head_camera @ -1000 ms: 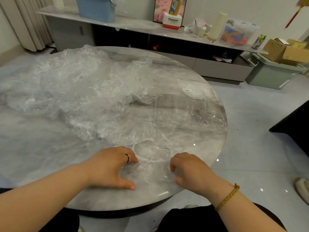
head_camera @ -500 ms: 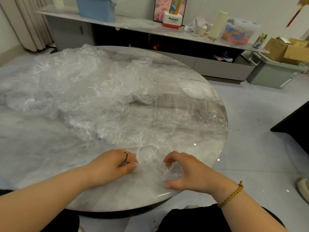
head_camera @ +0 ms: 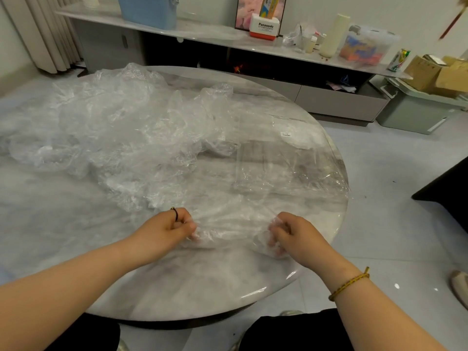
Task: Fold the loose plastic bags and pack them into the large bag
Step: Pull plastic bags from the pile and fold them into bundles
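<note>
**Head view, read from left to right.** One pleated curtain (head_camera: 43, 34) hangs at the far left. One round marble table (head_camera: 76, 249) fills the centre.

On the table's left and middle lies one heap of loose plastic bags (head_camera: 114, 138). They are crumpled and overlapping, so the bags in the heap cannot be counted.

At the near edge is your left hand (head_camera: 164, 231), wearing one dark ring (head_camera: 174, 214). Its fingers are curled and pinch the left end of one thin clear bag (head_camera: 228, 229). That bag is drawn across the tabletop between your two hands, just on your side of the heap.

Your right hand (head_camera: 293, 236), fingers curled, grips the bag's right end, with film bunched over the fingertips. One braided bracelet (head_camera: 349, 283) circles that wrist.

Beyond the right hand, one flat clear bag (head_camera: 286, 163) lies smooth on the table's right side and reaches the rim. It carries one white label (head_camera: 285, 134). Whether it is the large bag cannot be told.

**Background.** One long low shelf (head_camera: 215, 36) holds:
- one blue bin (head_camera: 149, 11)
- one red-and-white box (head_camera: 264, 26)
- one cream cylinder (head_camera: 334, 35)
- one clear tub (head_camera: 364, 46) with orange contents
- one green can (head_camera: 398, 60)

At the far right, at least two cardboard boxes (head_camera: 430, 74) sit on one grey-green crate (head_camera: 417, 112). One pale shoe (head_camera: 459, 287) lies on the floor.
</note>
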`<move>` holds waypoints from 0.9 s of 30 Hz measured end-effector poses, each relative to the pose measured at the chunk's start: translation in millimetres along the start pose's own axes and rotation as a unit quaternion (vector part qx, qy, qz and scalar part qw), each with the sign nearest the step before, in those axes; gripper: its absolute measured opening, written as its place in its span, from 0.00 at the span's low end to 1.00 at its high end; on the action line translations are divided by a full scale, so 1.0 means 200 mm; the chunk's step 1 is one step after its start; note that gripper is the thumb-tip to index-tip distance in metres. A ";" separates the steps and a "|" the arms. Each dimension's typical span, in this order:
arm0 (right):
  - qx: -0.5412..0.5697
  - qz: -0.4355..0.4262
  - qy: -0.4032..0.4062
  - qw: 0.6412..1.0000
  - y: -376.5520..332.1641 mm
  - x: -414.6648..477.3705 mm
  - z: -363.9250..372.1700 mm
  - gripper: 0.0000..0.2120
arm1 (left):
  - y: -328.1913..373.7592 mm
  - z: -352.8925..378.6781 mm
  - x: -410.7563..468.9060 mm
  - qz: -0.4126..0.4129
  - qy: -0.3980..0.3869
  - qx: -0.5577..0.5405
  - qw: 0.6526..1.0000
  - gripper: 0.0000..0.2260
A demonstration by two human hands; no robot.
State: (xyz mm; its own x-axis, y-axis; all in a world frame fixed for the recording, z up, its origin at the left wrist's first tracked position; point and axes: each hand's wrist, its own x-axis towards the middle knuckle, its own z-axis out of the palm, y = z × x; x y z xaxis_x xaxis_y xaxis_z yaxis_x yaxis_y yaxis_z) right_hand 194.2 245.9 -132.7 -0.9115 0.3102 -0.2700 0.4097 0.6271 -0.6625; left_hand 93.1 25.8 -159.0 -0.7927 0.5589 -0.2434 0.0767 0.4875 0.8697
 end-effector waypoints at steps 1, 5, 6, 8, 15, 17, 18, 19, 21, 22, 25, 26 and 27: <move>-0.020 0.007 0.015 1.000 0.00 0.02 0.01 0.11 | 0.01 0.00 0.00 -0.003 0.021 -0.006 1.000 0.10; -0.090 0.020 0.051 0.994 -0.02 0.06 0.08 0.06 | 0.04 0.02 -0.01 -0.004 0.094 0.022 0.995 0.06; -0.112 0.025 0.054 0.992 -0.03 0.06 0.09 0.06 | 0.04 0.02 -0.01 -0.005 0.109 0.053 0.993 0.03; -0.154 0.025 0.063 0.986 -0.04 0.06 0.11 0.12 | 0.06 0.02 -0.02 0.001 0.152 0.158 0.976 0.09; -0.320 -0.082 0.174 0.928 -0.05 0.04 0.17 0.21 | 0.08 0.11 0.00 0.279 0.189 0.423 0.841 0.19; -0.301 -0.147 0.249 0.909 -0.06 0.05 0.22 0.22 | 0.09 0.19 0.02 0.249 0.116 0.457 0.846 0.20; -0.300 -0.165 0.255 0.904 -0.08 0.05 0.25 0.22 | 0.08 0.22 0.04 0.232 0.087 0.476 0.844 0.20; -0.310 -0.169 0.236 0.905 -0.09 0.05 0.28 0.23 | 0.06 0.24 0.06 0.211 0.071 0.486 0.845 0.21; -0.332 -0.176 0.201 0.905 -0.09 0.04 0.33 0.23 | 0.06 0.25 0.08 0.174 0.067 0.480 0.857 0.23; -0.342 -0.180 0.187 0.903 -0.08 0.05 0.35 0.22 | 0.06 0.25 0.08 0.156 0.060 0.480 0.861 0.26; -0.372 -0.170 0.138 0.902 -0.05 0.07 0.38 0.24 | -0.01 0.24 0.12 0.150 0.053 0.483 0.861 0.41; -0.372 -0.168 0.128 0.904 -0.04 0.07 0.39 0.24 | -0.04 0.25 0.13 0.157 0.050 0.477 0.863 0.41; -0.373 -0.167 0.115 0.906 -0.04 0.07 0.39 0.24 | -0.03 0.24 0.13 0.171 0.048 0.491 0.853 0.39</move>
State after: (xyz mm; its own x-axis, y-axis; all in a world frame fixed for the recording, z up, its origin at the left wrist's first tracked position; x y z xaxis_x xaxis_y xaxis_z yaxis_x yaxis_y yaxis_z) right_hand 174.7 189.3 -185.3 -0.9926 0.1015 0.0672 0.1016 0.9948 -0.0021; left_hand 101.1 69.4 -190.9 -0.6651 0.7462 0.0298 0.7451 0.6604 0.0927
